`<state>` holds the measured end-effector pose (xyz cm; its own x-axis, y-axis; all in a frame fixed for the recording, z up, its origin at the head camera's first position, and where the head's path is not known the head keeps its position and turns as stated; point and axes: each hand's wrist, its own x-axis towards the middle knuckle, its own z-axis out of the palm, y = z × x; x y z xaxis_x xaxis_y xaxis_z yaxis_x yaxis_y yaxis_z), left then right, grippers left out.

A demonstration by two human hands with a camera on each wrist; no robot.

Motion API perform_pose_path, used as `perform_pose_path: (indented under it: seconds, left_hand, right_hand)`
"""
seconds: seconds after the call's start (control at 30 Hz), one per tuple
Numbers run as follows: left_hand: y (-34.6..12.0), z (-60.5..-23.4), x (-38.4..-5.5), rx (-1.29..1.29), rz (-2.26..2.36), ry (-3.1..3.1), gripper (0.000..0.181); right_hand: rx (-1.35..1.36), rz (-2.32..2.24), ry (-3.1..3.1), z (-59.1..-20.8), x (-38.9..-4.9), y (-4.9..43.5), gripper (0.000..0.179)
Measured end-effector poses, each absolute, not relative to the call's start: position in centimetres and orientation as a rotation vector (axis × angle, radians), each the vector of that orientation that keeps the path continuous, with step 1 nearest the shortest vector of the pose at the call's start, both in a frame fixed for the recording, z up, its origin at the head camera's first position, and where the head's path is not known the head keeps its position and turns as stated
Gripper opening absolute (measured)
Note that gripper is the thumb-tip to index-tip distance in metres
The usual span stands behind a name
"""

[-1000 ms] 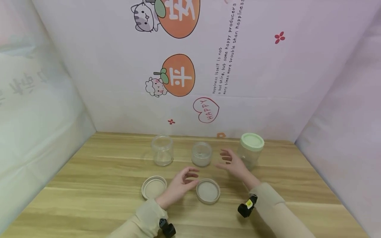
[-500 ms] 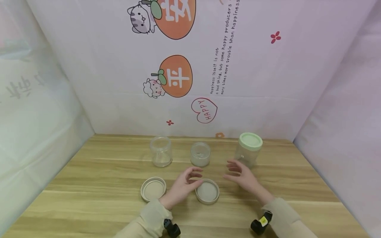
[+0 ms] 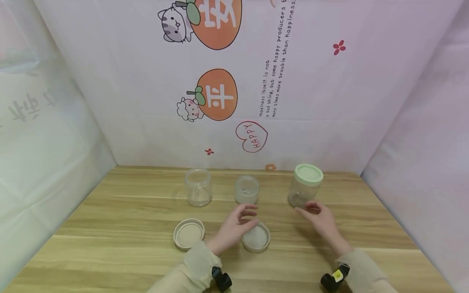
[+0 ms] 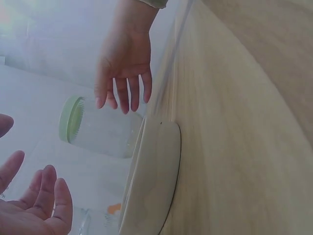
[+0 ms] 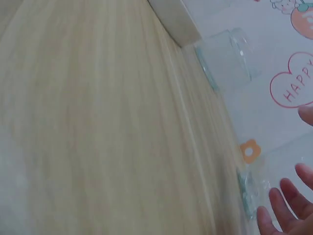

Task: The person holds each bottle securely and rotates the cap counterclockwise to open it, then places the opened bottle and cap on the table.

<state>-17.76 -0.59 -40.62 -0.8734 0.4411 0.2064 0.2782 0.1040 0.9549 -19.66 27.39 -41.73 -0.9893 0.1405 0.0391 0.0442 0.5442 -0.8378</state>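
My left hand (image 3: pixel 234 227) is held over the left edge of a round lid (image 3: pixel 255 238), fingers loosely bent and gripping nothing. My right hand (image 3: pixel 323 221) is in front of a clear jar with a pale green lid (image 3: pixel 308 175), its fingertips close to the jar's base and nothing in its grasp. In the left wrist view that jar (image 4: pixel 107 125) appears between both hands, with a cream lid (image 4: pixel 154 171) in the foreground. The right wrist view catches only the fingers of my right hand (image 5: pixel 293 208) beside clear jar glass (image 5: pixel 254 191).
A second round lid (image 3: pixel 189 234) lies left of my left hand. Behind the lids stand a lidless tall clear jar (image 3: pixel 199 188) and a shorter clear jar (image 3: pixel 247 190). A printed white cloth (image 3: pixel 311 101) rises behind the wooden table (image 3: pixel 110 228).
My right hand has moved right and nearer to me, ending in front of the green-lidded jar. My left hand has drifted slightly right, over the lid's edge. Jars and lids stay in place.
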Motion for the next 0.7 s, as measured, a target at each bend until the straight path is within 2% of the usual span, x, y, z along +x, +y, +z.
perform_pose_path:
  seconds: [0.13, 0.3, 0.4, 0.7]
  left_hand:
    - [0.1, -40.5, -17.9, 0.734, 1.885, 2.233, 0.038]
    - [0.3, -40.5, -18.2, 0.747, 1.895, 2.25, 0.038]
    - [0.4, -40.6, -18.4, 0.756, 1.91, 2.267, 0.038]
    - [0.6, -41.1, -18.8, 0.758, 1.925, 2.253, 0.041]
  right_hand:
    - [-0.249, 1.443, -2.614, -41.9, -20.0, 28.1, 0.061]
    - [-0.262, 1.497, -2.564, -42.0, -21.0, 28.5, 0.091]
    - [-0.242, 1.471, -2.58, -42.1, -21.9, 28.7, 0.103]
    - [-0.19, 1.51, -2.606, -42.6, -23.8, 29.1, 0.116]
